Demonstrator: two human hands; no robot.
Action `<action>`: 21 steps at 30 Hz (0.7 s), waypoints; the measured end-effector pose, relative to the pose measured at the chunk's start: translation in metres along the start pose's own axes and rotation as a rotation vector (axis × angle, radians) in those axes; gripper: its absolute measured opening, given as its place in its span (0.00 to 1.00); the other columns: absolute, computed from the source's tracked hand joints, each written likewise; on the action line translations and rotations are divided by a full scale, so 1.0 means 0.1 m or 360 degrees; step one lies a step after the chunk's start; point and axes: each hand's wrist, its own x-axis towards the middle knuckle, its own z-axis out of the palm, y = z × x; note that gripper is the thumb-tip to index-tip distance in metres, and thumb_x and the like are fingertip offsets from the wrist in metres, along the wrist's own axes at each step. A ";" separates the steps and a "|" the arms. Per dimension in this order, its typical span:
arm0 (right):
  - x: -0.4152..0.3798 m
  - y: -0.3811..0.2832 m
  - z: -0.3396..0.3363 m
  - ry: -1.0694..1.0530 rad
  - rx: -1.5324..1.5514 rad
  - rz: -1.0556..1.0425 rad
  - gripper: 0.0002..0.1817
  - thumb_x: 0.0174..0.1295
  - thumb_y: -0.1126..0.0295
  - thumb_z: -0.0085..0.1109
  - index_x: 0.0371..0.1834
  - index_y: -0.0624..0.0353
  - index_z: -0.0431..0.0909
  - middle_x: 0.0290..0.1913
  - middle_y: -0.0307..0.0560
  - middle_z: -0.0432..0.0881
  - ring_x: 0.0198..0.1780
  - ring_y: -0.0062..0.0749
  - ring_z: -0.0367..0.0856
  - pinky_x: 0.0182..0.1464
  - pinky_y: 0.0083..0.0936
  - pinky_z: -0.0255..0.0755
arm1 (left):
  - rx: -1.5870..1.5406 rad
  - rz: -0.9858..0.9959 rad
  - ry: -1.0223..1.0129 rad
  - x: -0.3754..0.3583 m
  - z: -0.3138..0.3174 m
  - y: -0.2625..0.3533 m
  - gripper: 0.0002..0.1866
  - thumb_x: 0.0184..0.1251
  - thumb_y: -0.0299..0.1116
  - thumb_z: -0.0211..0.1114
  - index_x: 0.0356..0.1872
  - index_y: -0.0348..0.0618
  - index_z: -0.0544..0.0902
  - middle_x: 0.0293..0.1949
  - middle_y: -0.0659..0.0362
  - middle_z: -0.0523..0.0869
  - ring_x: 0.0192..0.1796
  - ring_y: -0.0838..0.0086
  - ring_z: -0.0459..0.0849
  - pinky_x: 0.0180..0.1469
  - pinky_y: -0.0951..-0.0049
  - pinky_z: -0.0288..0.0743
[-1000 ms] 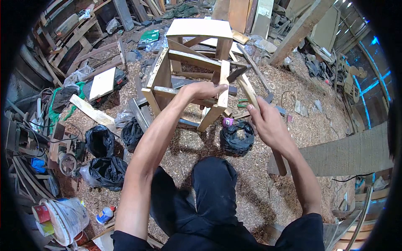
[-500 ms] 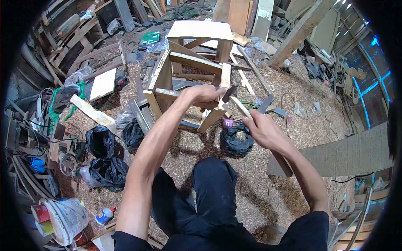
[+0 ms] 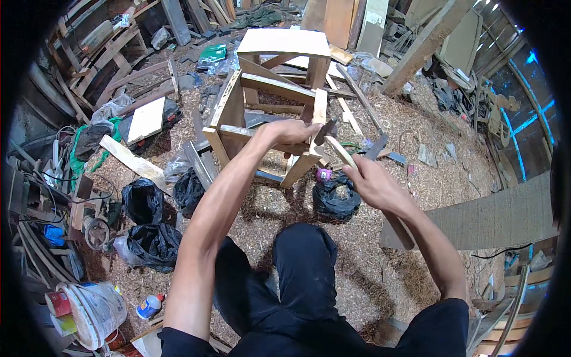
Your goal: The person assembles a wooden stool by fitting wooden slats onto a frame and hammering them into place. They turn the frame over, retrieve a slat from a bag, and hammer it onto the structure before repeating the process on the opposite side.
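Note:
My right hand (image 3: 376, 181) is wrapped around the pale handle of a hammer (image 3: 340, 150). The hammer's dark head lies at the near right corner of a wooden frame (image 3: 226, 107), close to my left fingertips. My left hand (image 3: 290, 132) is closed over that same corner, its thumb and forefinger at the top of the upright post. Whether a nail sits between those fingers cannot be made out, and the other fingers are partly hidden behind the wood. The frame is an open box of brown boards standing on the floor.
Behind the frame stands a stool-like piece with a white top (image 3: 283, 41). Black plastic bags (image 3: 336, 199) sit on the sawdust floor near my knees. A curved board (image 3: 476, 217) lies at right, a white bucket (image 3: 95, 312) and a glue bottle (image 3: 148, 306) at lower left.
The hammer head has shifted very slightly at the frame's corner. My left hand and the frame look unmoved.

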 end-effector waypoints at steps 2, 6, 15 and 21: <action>0.02 0.09 -0.02 0.0043 0.0085 -0.0127 0.17 0.74 0.57 0.44 0.45 0.62 0.71 0.22 0.37 0.71 0.21 0.23 0.69 0.25 0.28 0.65 | -0.0003 -0.0011 0.0025 -0.04 0.00 0.02 0.39 0.73 0.66 0.37 0.26 0.36 0.79 0.20 0.60 0.77 0.26 0.71 0.78 0.33 0.62 0.76; 0.05 0.03 -0.13 0.0041 0.0716 0.0176 0.14 0.75 0.56 0.44 0.42 0.56 0.69 0.21 0.31 0.67 0.15 0.14 0.62 0.15 0.16 0.56 | -0.0045 -0.0036 0.0064 -0.02 0.01 0.01 0.40 0.74 0.65 0.35 0.31 0.37 0.83 0.21 0.60 0.77 0.29 0.72 0.79 0.37 0.63 0.76; 0.19 0.18 -0.13 -0.0515 0.1399 0.0397 0.11 0.75 0.58 0.44 0.39 0.52 0.67 0.19 0.26 0.62 0.14 0.09 0.55 0.13 0.12 0.48 | 0.0047 0.0047 0.0057 0.03 0.00 -0.02 0.39 0.73 0.63 0.36 0.29 0.35 0.81 0.25 0.54 0.80 0.28 0.67 0.77 0.38 0.62 0.75; 0.10 0.17 0.00 -0.0204 0.1354 0.0450 0.10 0.75 0.59 0.44 0.41 0.53 0.68 0.20 0.27 0.65 0.15 0.10 0.61 0.14 0.13 0.55 | 0.0542 0.0619 0.0652 -0.14 -0.03 -0.16 0.24 0.70 0.45 0.43 0.40 0.34 0.83 0.32 0.45 0.85 0.36 0.55 0.84 0.45 0.56 0.76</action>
